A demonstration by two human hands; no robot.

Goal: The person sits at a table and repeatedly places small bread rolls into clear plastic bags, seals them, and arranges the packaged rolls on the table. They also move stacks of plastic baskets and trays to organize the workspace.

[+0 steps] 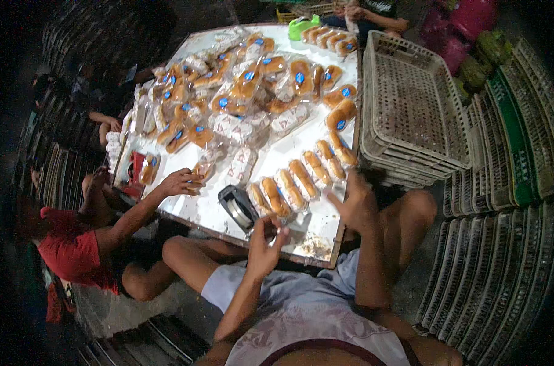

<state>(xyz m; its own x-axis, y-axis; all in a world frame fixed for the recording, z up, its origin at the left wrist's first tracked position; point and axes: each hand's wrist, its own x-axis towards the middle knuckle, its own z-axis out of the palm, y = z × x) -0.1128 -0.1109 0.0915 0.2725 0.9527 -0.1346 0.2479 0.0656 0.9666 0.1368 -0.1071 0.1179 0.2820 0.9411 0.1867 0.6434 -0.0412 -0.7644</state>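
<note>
I sit at a low white table covered with wrapped bread rolls. My left hand is at the near edge, fingers curled up beside a black and silver device; its grip is unclear. My right hand hovers with fingers spread, holding nothing, just past the near end of a row of rolls. A large heap of bagged rolls with blue labels fills the far half of the table.
A person in a red shirt sits at my left, one hand on a wrapped roll. Another person sits at the far end. Stacked grey crates stand right of the table, with green crates and more trays beyond.
</note>
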